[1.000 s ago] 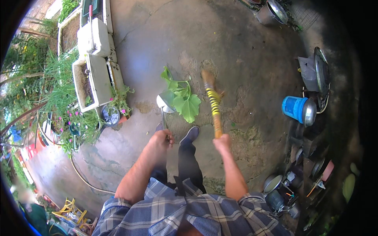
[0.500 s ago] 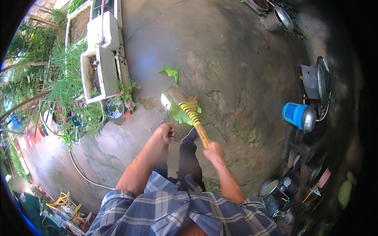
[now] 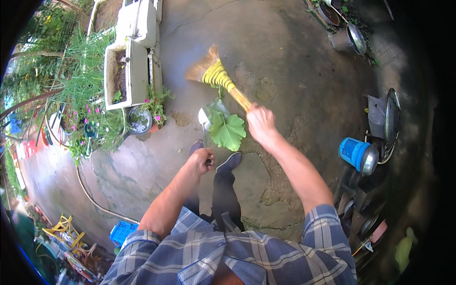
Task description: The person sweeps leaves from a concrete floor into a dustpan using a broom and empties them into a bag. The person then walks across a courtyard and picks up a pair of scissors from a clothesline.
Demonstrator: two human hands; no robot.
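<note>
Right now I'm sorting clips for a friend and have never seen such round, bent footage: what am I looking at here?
It is one view from a wide lens worn on a person's head, looking down; that bends the edges. The right hand grips a short broom with a yellow-bound head. The left hand holds the handle of a metal dustpan, where a big green leaf lies. Below is a concrete yard, with white planter boxes on the left and a blue container on the right.
</note>
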